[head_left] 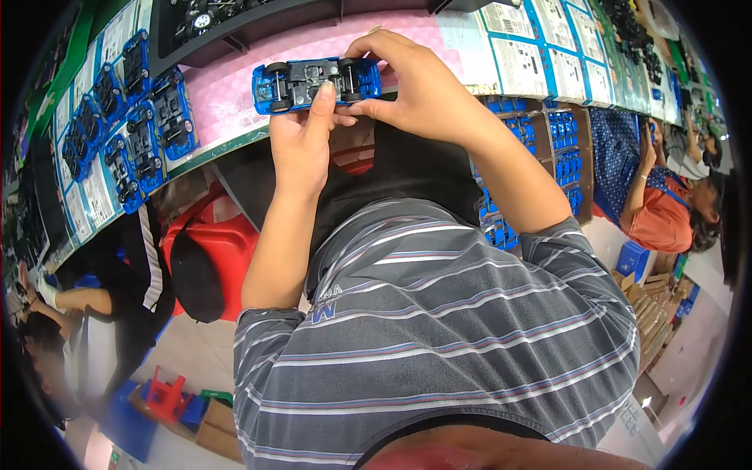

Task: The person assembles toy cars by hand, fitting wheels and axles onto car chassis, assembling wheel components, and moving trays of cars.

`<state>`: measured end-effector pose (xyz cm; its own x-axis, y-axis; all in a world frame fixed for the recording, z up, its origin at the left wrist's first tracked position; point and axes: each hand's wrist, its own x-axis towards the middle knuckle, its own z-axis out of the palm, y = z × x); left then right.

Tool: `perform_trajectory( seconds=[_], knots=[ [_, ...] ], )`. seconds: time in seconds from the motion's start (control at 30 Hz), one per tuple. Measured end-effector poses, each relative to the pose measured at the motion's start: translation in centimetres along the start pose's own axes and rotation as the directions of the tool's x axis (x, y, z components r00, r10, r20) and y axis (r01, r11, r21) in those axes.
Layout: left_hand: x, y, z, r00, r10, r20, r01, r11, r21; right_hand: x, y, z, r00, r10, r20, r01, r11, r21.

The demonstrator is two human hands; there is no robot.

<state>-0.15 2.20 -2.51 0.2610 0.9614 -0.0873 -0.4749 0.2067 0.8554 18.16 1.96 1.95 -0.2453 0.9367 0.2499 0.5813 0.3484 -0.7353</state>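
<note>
A blue toy car (301, 82) lies upside down in my two hands above the near edge of the bench, its black underside, axles and wheels turned up. My left hand (304, 133) grips it from below, with the thumb pressed onto the chassis. At the car's right end my right hand (407, 82) closes around it, fingers on the far side and thumb on the near side by the wheels. The fingers under the car are hidden. Several more blue toy cars (143, 141) rest upside down on the bench to the left.
A black tray (235, 39) with dark wheeled parts stands at the back. Printed sheets (548, 47) cover the bench at right. Below it, a divided box (542, 141) holds many blue parts. A red chair (235, 235) stands at left. Other people sit on both sides.
</note>
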Motion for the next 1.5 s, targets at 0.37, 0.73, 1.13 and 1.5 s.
perform_trajectory(
  seconds=[0.37, 0.73, 1.13, 1.5],
  knots=[
    [-5.9, 6.7, -7.6, 0.946, 0.218, -0.24, -0.184, 0.971, 0.156, 0.5, 6.9, -1.7, 0.98, -0.03, -0.196, -0.012, 0.978, -0.21],
    [-7.3, 22.6, -28.3, 0.724, 0.395, -0.566, -0.084, 0.864, 0.496, 1.2, 6.4, -0.6, 0.981, -0.094, -0.172, 0.036, 0.949, -0.312],
    [-0.1, 22.8, -35.5, 0.744, 0.011, -0.668, 0.45, 0.73, 0.514, 1.1, 7.0, -0.9, 0.979, -0.096, -0.182, 0.043, 0.96, -0.277],
    [-1.8, 24.0, -40.1, 0.786, 0.483, -0.386, 0.47, -0.06, 0.881, 1.4, 6.8, 1.1, 0.95, -0.214, -0.226, 0.115, 0.916, -0.384]
  ],
)
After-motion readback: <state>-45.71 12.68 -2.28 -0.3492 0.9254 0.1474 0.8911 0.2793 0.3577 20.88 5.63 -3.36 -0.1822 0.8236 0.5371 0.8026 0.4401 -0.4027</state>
